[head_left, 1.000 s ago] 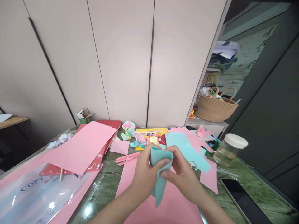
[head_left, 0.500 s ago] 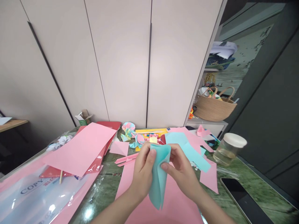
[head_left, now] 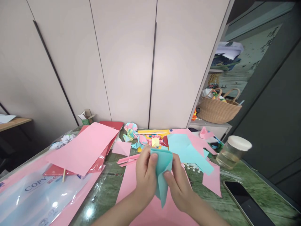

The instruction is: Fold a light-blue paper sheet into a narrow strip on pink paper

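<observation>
On our left lies a clear printed plastic packet [head_left: 47, 201], then a flat pink paper sheet [head_left: 86, 147]. Mid-table, above a larger pink paper sheet [head_left: 127, 182], our left hand [head_left: 146, 175] and right hand [head_left: 180, 185] pinch a folded teal paper piece [head_left: 161, 185] between thumbs and fingers. Rightward, a tan woven basket [head_left: 218, 110] holds mixed items, a clear white-lidded jar [head_left: 232, 153] holds pale liquid [head_left: 228, 160], and a black rectangular phone [head_left: 249, 202] lies flat.
</observation>
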A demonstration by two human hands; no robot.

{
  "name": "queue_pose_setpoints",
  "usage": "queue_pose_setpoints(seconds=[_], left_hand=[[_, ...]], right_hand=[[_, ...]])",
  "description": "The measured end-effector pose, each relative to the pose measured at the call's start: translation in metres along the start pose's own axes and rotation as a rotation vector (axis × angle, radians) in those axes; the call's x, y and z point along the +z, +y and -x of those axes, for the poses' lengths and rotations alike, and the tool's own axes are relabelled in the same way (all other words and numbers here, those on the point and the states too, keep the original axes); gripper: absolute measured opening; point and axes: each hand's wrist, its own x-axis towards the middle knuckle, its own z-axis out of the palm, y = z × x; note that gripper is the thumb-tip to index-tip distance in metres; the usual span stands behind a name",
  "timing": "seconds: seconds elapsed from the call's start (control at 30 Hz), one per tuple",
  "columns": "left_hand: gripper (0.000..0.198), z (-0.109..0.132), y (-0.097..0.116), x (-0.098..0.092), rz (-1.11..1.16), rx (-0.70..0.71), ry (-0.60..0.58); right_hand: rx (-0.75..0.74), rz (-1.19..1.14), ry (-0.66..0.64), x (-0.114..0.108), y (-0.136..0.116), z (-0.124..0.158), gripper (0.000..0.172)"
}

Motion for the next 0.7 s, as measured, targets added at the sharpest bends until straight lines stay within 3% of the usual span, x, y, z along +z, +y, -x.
queue_pose_setpoints(seconds=[0.13,0.4,0.53,0.7], left_hand=[[0.035,0.005,0.0,0.002,0.027,0.027,-0.007],[0.033,0.003,-0.005,0.002,-0.018,0.022,-0.041],[0.032,-0.003,-0.002,-0.002,-0.011,0.002,-0.15],[0.009,-0.018,0.016,-0.013,0.082,-0.235,-0.416]], right_hand=[[0.037,-0.004,0.053,0.003,0.0,0.002,0.011],[0.142,-0.076,0.014,0.0,-0.009,-0.004,0.008],[0.16,-0.075,0.006,-0.011,-0.012,-0.01,0.013],[0.209,-0.035,0.002,-0.025,-0.011,-0.014,0.02]])
